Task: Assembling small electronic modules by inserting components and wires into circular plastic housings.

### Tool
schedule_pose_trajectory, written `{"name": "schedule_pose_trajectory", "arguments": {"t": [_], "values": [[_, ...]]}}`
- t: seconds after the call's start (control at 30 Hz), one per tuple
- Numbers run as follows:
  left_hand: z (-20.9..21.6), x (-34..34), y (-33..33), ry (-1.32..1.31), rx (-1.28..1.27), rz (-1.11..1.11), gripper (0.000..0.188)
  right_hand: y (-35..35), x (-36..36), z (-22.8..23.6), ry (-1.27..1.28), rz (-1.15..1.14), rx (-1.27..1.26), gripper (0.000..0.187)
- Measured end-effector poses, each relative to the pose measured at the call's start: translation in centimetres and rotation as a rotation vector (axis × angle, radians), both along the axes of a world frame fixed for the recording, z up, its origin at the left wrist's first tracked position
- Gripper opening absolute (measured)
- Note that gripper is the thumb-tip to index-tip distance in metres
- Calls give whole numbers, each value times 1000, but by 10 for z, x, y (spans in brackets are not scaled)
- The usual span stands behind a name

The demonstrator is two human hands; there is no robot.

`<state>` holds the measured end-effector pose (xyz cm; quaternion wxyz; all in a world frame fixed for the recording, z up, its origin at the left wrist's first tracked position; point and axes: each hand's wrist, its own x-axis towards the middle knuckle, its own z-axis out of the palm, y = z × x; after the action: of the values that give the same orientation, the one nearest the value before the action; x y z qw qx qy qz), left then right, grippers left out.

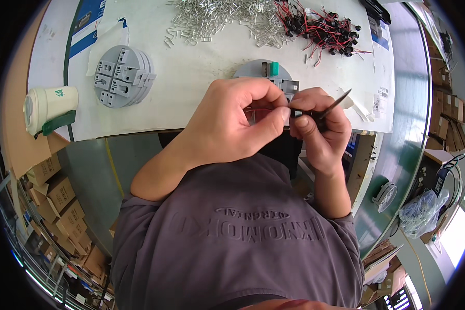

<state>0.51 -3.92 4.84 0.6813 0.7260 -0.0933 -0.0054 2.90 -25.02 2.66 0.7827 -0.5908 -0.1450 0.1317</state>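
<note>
Pinching a red wire (pixel 259 109) between thumb and finger, the left hand (pixel 237 119) is just beside the right hand (pixel 323 126), which clamps a small black part (pixel 297 113) and a dark pointed tool (pixel 341 99) near the bench (pixel 191 77) edge, a round grey base (pixel 248 68) partly hidden behind.

Black part (pixel 296 113): small, in right hand (pixel 326 135)
Pointed tool (pixel 339 101): dark, slanting up-right
Red wire (pixel 258 109): thin, in left hand (pixel 226 120)
</note>
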Motion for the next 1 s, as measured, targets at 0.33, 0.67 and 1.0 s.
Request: {"name": "schedule_pose_trajectory", "arguments": {"t": [0.33, 0.67, 1.0], "values": [[-9, 2, 5, -106, 426, 51, 3, -11, 13, 6, -548, -56, -735, 27], [-43, 5, 3, -214, 591, 160, 8, 7, 17, 38, -899, 167, -1391, 24], [-53, -3, 14, -244, 488, 96, 49, 3, 6, 12, -922, 38, -1341, 34]]}}
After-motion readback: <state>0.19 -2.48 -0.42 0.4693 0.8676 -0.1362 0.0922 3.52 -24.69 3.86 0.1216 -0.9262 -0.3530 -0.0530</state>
